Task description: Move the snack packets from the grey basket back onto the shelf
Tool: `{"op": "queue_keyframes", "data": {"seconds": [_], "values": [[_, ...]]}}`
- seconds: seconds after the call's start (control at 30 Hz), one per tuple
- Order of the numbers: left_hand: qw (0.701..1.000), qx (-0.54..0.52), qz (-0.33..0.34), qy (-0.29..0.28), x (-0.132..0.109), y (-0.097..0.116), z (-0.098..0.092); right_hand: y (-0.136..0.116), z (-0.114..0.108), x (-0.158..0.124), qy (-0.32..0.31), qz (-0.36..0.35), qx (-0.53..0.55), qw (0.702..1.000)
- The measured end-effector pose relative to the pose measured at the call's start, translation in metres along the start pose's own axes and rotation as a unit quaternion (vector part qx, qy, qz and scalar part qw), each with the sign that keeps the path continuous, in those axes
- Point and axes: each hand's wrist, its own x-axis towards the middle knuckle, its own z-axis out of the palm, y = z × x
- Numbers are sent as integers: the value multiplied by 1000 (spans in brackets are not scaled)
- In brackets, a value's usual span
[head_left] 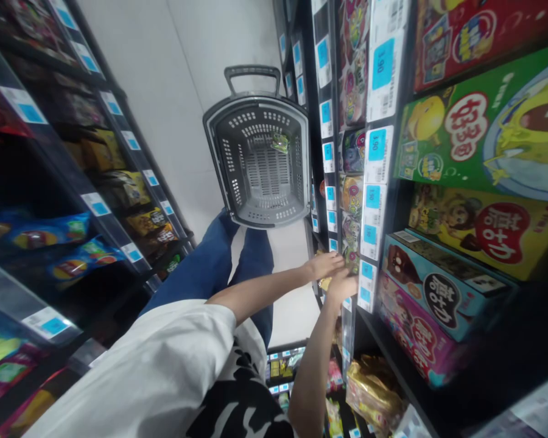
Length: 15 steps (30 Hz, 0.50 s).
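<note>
At the right-hand shelf, my left hand [325, 266] reaches across to the shelf edge by the small snack packets [351, 240]. Just beside it, my right hand [342, 287] is at the same shelf, close to the price labels [368, 286]. The fingers of both hands are partly hidden among the packets and small in view, so whether they grip anything cannot be made out. A yellowish packet [325, 283] shows just below my left hand. On the floor ahead stands a grey basket [231, 201] with one small green packet [281, 143] inside.
Boxes of snacks, including a green box [466, 131] and a light blue box [442, 286], fill the upper right shelf. A gold bag [374, 389] lies lower right. Another shelf with blue snack bags [86, 258] runs along the left. Pale floor [164, 91] lies between the shelves.
</note>
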Motion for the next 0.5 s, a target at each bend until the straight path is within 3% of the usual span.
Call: {"op": "queue_keyframes", "data": {"seconds": [0.17, 0.23, 0.3, 0.4, 0.5], "values": [[994, 94, -46, -36, 9, 16, 6, 2, -3, -54, 87, -74, 68, 991], [992, 98, -67, -41, 12, 22, 6, 6, -3, -69, 103, -71, 113, 986], [990, 101, -88, -43, 11, 26, 5, 8, 0, -75, 81, -35, 204, 975], [992, 81, -94, -26, 5, 25, 5, 4, 6, -69, 22, 63, 404, 913], [996, 28, -85, 5, -4, 20, 6, -8, 10, -49, 13, 143, 522, 841]]}}
